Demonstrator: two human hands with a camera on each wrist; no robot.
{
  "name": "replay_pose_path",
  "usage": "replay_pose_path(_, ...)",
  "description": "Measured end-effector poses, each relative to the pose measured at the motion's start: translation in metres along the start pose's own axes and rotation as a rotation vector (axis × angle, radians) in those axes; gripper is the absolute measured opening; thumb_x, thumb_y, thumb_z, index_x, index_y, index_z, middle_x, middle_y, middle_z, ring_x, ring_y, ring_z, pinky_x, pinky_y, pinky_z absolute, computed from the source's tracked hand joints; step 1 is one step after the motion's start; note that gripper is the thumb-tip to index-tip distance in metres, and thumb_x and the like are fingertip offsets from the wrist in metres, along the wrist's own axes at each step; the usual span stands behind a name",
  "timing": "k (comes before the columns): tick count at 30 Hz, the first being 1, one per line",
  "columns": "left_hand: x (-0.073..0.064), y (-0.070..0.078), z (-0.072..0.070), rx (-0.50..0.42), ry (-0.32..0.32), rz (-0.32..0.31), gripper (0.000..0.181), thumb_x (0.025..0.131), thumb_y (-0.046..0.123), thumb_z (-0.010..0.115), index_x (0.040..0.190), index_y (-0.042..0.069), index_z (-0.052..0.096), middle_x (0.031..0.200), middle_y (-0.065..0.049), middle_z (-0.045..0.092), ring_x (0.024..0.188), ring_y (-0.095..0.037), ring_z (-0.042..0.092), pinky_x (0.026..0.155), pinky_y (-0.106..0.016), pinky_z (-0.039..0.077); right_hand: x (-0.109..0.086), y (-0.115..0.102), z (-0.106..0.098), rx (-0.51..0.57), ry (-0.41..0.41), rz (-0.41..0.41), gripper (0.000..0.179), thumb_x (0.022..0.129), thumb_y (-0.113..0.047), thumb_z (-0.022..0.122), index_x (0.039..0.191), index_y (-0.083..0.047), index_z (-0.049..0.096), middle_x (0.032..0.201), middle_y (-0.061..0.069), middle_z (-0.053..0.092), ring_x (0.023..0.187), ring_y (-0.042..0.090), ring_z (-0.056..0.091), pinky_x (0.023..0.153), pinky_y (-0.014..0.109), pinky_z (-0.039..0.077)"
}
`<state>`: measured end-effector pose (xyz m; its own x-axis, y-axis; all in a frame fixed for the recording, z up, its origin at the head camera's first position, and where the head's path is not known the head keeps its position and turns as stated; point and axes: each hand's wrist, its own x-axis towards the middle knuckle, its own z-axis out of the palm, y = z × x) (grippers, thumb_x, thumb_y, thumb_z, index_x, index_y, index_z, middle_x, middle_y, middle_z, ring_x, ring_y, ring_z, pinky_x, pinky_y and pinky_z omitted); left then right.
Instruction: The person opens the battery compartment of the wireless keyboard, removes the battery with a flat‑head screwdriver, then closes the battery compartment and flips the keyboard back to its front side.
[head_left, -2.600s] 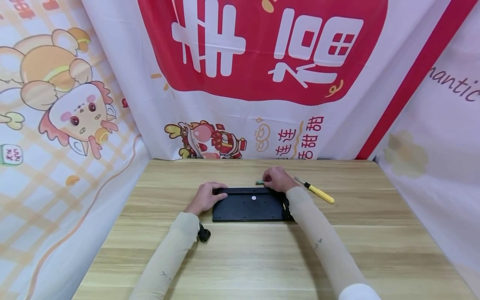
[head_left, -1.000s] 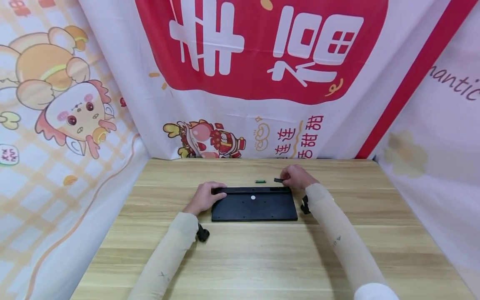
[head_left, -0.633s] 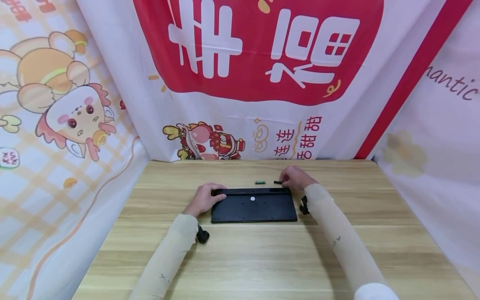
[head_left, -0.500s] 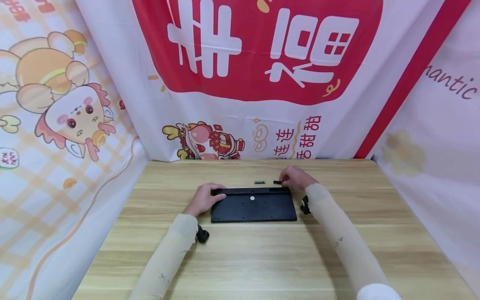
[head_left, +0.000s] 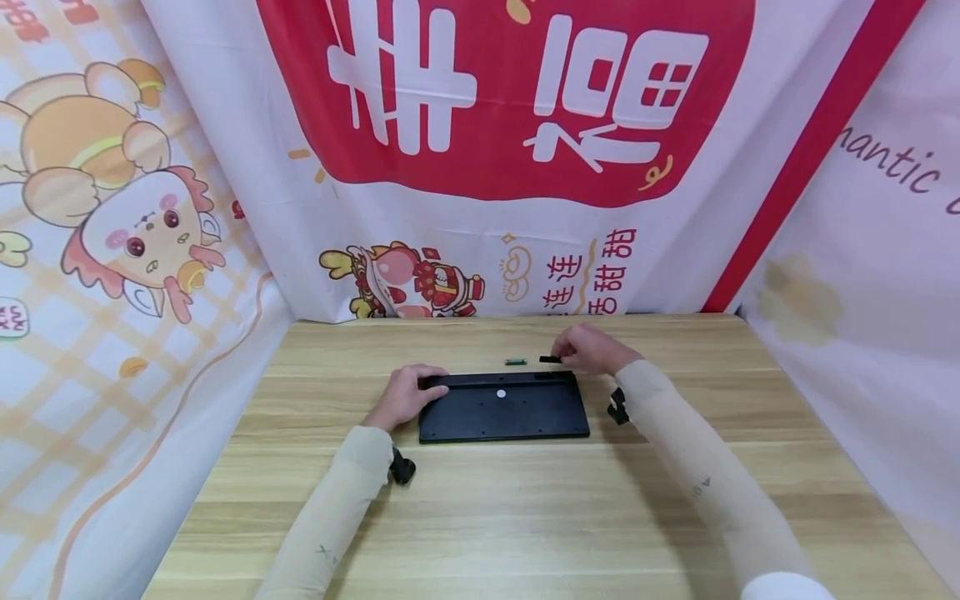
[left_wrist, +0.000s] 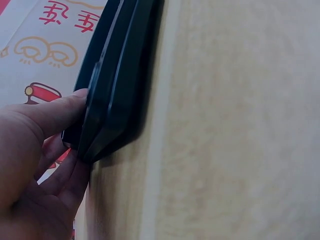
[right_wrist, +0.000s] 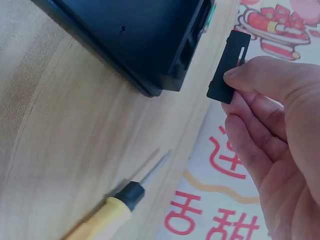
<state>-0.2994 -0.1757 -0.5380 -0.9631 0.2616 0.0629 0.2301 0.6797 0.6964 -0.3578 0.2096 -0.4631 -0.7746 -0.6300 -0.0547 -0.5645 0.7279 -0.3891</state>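
A black keyboard (head_left: 501,412) lies face down on the table, its underside with screw holes and a round white sticker showing. My left hand (head_left: 405,396) grips its left end, thumb on top and fingers at the far edge; the left wrist view shows this hand (left_wrist: 50,150) from the side. My right hand (head_left: 591,350) pinches a small black battery cover (right_wrist: 230,67) between thumb and fingers, just beyond the keyboard's far right corner. Near that corner an uncovered battery slot (head_left: 553,376) shows. A green battery (head_left: 516,362) lies on the table behind the keyboard.
A screwdriver (right_wrist: 112,212) with a yellow handle lies to the right of the keyboard; in the head view the right arm hides it. A printed cloth (head_left: 420,217) hangs at the table's far edge. The wooden table (head_left: 480,517) extends toward the person.
The right hand has moved right from beside the green battery and now holds the black cover, lately tilted slightly. The battery stays on the table. The left hand keeps its grip; the view shifts slightly.
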Motion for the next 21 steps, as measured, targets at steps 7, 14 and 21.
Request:
replay_pose_path(7, 0.001, -0.002, 0.001, 0.006, 0.004, 0.011, 0.032, 0.099, 0.024, 0.076, 0.131, 0.017, 0.076, 0.141, -0.009, 0.071, 0.14, -0.034, 0.06, 0.119, -0.055, 0.045, -0.004, -0.01, -0.007, -0.037, -0.013, -0.04, 0.018, 0.094, 0.0, 0.072, 0.106, -0.008, 0.082, 0.094, 0.002, 0.078, 0.083, 0.011, 0.066, 0.08, 0.034, 0.06)
replay_pose_path(14, 0.001, -0.002, 0.001, 0.003, 0.007, 0.012, 0.032, 0.099, 0.025, 0.076, 0.131, 0.017, 0.076, 0.14, -0.009, 0.071, 0.139, -0.033, 0.06, 0.12, -0.055, 0.045, -0.006, -0.011, -0.006, -0.052, -0.025, -0.031, 0.019, 0.097, -0.001, 0.071, 0.11, -0.009, 0.082, 0.102, 0.004, 0.08, 0.09, 0.012, 0.07, 0.084, 0.035, 0.062)
replay_pose_path(21, 0.001, -0.003, 0.001, -0.004, 0.005, 0.011, 0.033, 0.099, 0.025, 0.076, 0.131, 0.018, 0.076, 0.14, -0.008, 0.071, 0.14, -0.032, 0.06, 0.12, -0.055, 0.045, -0.007, -0.012, 0.004, -0.024, -0.045, -0.016, 0.021, 0.098, -0.001, 0.07, 0.114, -0.008, 0.081, 0.108, 0.006, 0.08, 0.092, 0.013, 0.07, 0.087, 0.035, 0.063)
